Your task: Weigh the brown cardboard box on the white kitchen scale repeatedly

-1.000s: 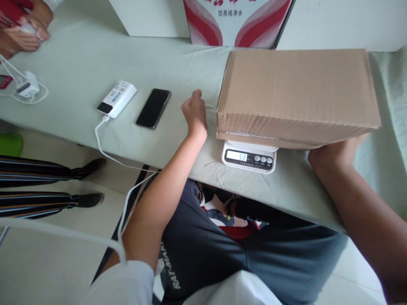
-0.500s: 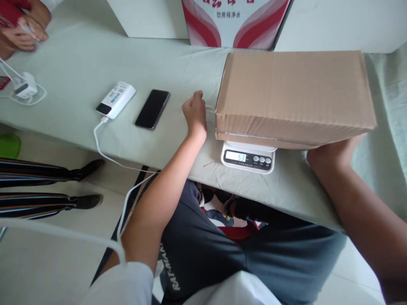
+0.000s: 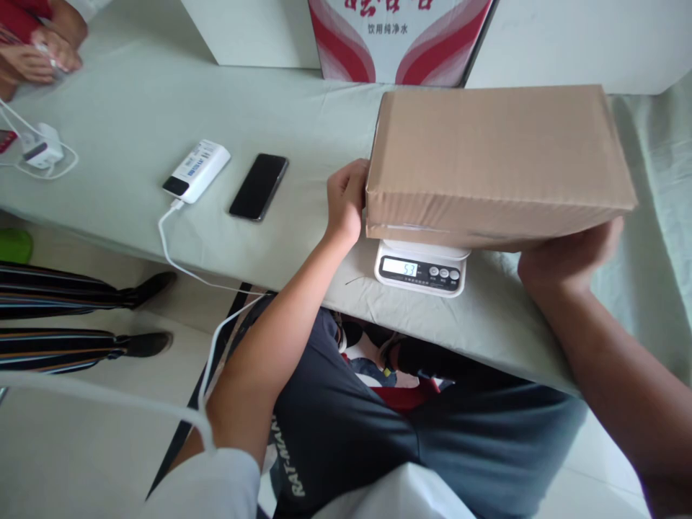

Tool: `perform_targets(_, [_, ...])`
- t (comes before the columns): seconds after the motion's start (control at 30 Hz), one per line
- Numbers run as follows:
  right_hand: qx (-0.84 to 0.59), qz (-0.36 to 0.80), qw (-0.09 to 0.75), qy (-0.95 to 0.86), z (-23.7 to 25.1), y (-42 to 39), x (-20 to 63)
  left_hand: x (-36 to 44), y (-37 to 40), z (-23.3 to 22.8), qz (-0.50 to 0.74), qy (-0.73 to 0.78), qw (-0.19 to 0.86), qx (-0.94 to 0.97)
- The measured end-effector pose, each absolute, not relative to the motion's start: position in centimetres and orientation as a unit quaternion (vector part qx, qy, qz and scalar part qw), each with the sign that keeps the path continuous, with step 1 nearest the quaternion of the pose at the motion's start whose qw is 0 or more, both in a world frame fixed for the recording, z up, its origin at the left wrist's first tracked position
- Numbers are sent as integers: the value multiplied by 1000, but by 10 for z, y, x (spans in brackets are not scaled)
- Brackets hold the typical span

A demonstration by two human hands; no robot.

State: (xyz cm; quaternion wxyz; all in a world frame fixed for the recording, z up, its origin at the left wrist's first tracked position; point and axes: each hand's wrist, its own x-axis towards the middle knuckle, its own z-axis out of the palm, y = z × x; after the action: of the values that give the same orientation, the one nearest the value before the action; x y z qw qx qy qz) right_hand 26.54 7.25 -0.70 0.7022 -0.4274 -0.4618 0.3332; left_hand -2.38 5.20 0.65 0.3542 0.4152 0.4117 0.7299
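Note:
A closed brown cardboard box (image 3: 497,151) lies over a small white digital scale (image 3: 420,277) whose display reads 53. The scale's platform is mostly hidden under the box. Against the box's left end, my left hand (image 3: 347,198) is closed with bent fingers; its fingertips are partly hidden. My right hand (image 3: 573,256) grips the box from below at its right end, its fingers partly out of sight beneath the cardboard.
Left of my left hand lie a black smartphone (image 3: 259,186) and a white power bank (image 3: 197,171) with a cable. A red-and-white carton (image 3: 400,43) stands behind the box. At the far left are a charger (image 3: 42,148) and another person's hands (image 3: 40,61).
My left hand has moved right, from beside the box to its left end. The box has shifted slightly, its right end a little to the left. The display still reads 53.

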Motion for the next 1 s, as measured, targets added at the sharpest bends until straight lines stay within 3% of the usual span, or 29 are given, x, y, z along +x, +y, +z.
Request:
perform_targets(0.4, [-291, 373, 680, -560, 18, 65, 252, -11, 55, 20, 717, 391, 265, 513])
perform_targets(0.63, [-332, 397, 650, -557, 25, 90, 234, -18, 92, 11, 673, 389, 363, 514])
perform_targets(1.0, [-357, 427, 619, -555, -31, 139, 222, -30, 126, -17, 639, 445, 463, 425])
